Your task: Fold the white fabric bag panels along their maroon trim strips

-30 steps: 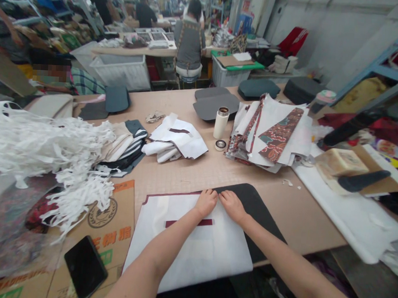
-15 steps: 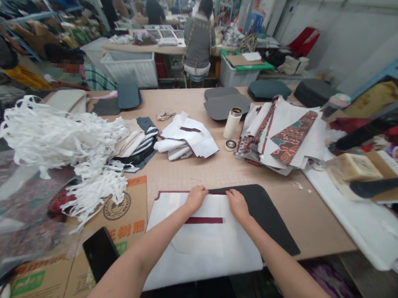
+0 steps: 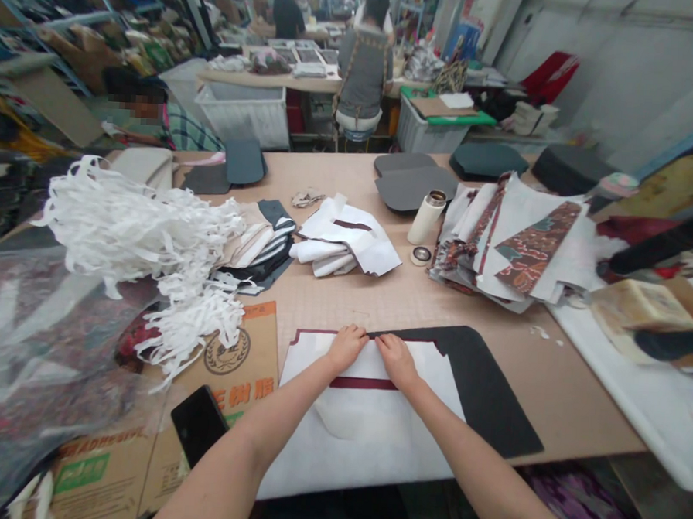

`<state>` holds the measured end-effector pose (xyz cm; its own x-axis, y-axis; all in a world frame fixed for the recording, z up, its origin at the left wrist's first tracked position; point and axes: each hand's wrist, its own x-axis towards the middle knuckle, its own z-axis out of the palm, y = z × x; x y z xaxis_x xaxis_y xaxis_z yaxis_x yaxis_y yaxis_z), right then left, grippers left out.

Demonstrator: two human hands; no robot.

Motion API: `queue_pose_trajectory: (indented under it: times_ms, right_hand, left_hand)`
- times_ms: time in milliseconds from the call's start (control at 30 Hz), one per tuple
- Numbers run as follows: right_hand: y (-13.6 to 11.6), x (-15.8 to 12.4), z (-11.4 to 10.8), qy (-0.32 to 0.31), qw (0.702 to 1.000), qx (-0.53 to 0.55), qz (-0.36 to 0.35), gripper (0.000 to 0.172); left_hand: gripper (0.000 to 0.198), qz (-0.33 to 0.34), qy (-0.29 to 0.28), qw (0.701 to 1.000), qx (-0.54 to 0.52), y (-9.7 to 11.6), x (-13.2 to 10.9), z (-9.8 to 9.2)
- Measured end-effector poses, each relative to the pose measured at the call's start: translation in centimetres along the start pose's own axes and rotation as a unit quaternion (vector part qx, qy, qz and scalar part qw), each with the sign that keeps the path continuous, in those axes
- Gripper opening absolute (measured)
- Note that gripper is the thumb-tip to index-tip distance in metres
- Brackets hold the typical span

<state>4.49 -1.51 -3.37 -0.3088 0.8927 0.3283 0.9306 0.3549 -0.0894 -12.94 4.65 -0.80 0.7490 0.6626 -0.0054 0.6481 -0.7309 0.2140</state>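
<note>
Plastic sheeting (image 3: 44,360) covers the near left, its sheen blurring whatever patterned cloth lies beneath. A tangle of white strips (image 3: 144,233) spills over it and onto a flattened cardboard carton (image 3: 242,355), part of whose printing the strips hide. A black phone (image 3: 198,424) lies on that carton, just beside the person's left forearm, which the bottom of the frame cuts off along with the right one.

The left hand (image 3: 346,348) and right hand (image 3: 398,361) lie close together on the far edge of a white non-woven sheet (image 3: 365,454), with a narrow gap between them. Their fingers lie flat and nearly together, with the tips at that edge; I cannot tell whether they pinch the sheet or only press it. The sheet sits over a dark grey felt panel (image 3: 490,399), which shows beyond it and to the right. A maroon strip (image 3: 363,383) crosses the sheet just nearer than the hands, its middle partly hidden by the wrists. The sheet's near edge overhangs the counter (image 3: 575,426).

Bare counter lies beyond the fingers, up to folded white pieces (image 3: 341,247), a cream bottle (image 3: 426,217), and a stack of patterned fabric and white paper (image 3: 533,242). At the far right, a white sheet (image 3: 624,382) runs off the frame.
</note>
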Motion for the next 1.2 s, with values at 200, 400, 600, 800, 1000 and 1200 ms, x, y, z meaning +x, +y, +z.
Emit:
queue_pose_trajectory:
  times_ms: [200, 400, 600, 800, 1000, 1200]
  right_hand:
    - [-0.5, 0.4, -0.2, -0.010, 0.998, -0.017, 0.053, 0.024]
    - [-4.9, 3.4, 1.3, -0.022, 0.999, 0.030, 0.025, 0.026]
    - [-3.8, 2.2, 1.0, -0.003, 0.999, 0.009, -0.036, 0.028]
    - [-4.9, 4.1, 1.0, -0.051, 0.998, 0.013, 0.042, 0.024]
    - [-8.6, 7.4, 2.5, -0.059, 0.994, 0.066, 0.055, 0.020]
    - [-9.0, 7.2, 2.9, -0.050, 0.997, 0.032, -0.048, 0.018]
  left_hand:
    - [0.023, -0.028, -0.014, 1.000, 0.002, -3.1, -2.4, -1.3]
    - [0.023, -0.036, -0.002, 0.999, -0.001, -4.6, -3.8, -1.7]
    - [0.023, -0.006, -0.005, 1.000, 0.006, -5.7, -4.9, -2.1]
    - [0.021, -0.104, 0.002, 0.994, -0.039, -7.5, -5.6, -2.7]
    - [0.016, -0.155, -0.017, 0.985, -0.071, -7.9, -5.2, -3.8]
    - [0.023, -0.056, 0.003, 0.998, -0.010, -8.5, -6.0, -2.5]
